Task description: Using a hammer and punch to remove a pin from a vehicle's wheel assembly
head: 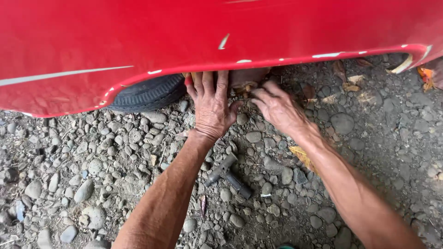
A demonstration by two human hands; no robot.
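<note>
Your left hand [211, 107] and right hand [275, 107] reach beneath the red metal car body [221, 32]; grips hidden, cannot tell. Black rubber tyre [150, 93] left, grey gravel ground [92, 175] below.

Both hands, left hand [210, 108] and right hand [275, 107], reach under red car panel [207, 32] beside tire [150, 93]; fingertips hidden, grip unclear. Metal tool [227, 175] on gravel below the panel.
</note>
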